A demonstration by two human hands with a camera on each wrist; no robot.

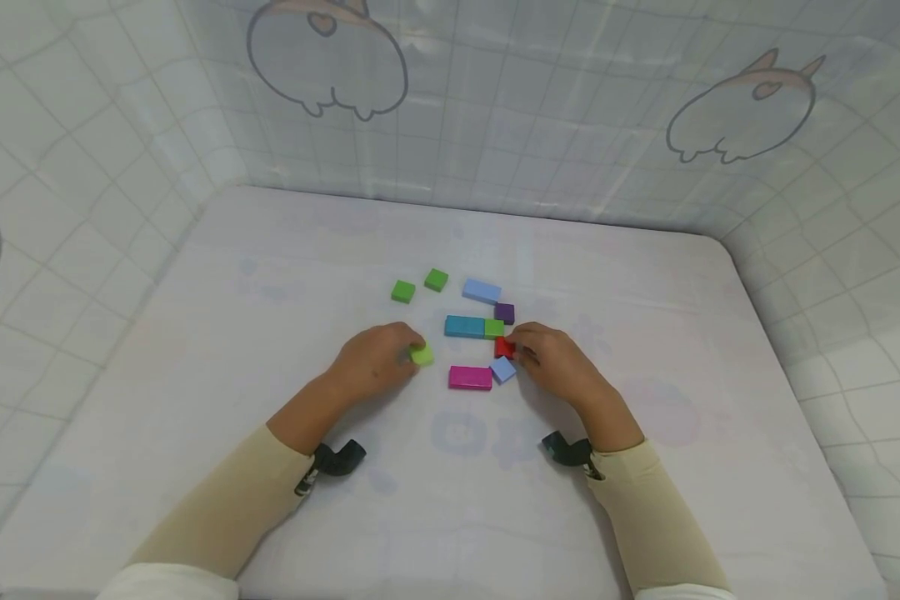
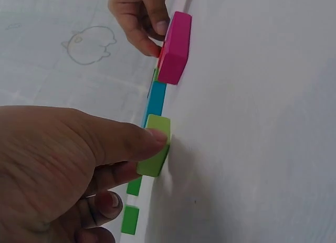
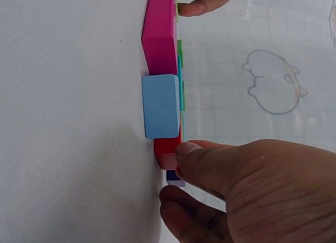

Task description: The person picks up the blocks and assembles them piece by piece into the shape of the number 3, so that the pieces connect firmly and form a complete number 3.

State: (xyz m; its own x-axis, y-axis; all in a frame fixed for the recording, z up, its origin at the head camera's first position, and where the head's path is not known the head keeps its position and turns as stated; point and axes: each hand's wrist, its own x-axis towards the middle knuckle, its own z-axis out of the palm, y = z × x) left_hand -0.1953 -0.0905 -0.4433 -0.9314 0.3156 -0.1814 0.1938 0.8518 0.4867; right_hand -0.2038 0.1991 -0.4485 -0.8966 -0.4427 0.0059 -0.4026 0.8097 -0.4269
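Note:
My left hand (image 1: 375, 362) pinches a lime green block (image 1: 422, 354) between thumb and fingers, low over the table. In the left wrist view the thumb lies across that lime green block (image 2: 156, 148). My right hand (image 1: 555, 360) has its thumb and a finger on a red block (image 1: 503, 348), which also shows in the right wrist view under the thumb. Just nearer than the red block sits a light blue square block (image 1: 503, 370), turned at an angle, its corner by a magenta long block (image 1: 470, 378). Behind the red one, a green block (image 1: 494, 328) adjoins a teal long block (image 1: 464, 326).
A dark purple block (image 1: 505, 313) and a light blue long block (image 1: 482, 291) lie farther back. Two green blocks, one left (image 1: 402, 291) and one right (image 1: 437, 280), sit beyond my left hand. Patterned curtains (image 1: 495, 125) surround the white table (image 1: 217, 333).

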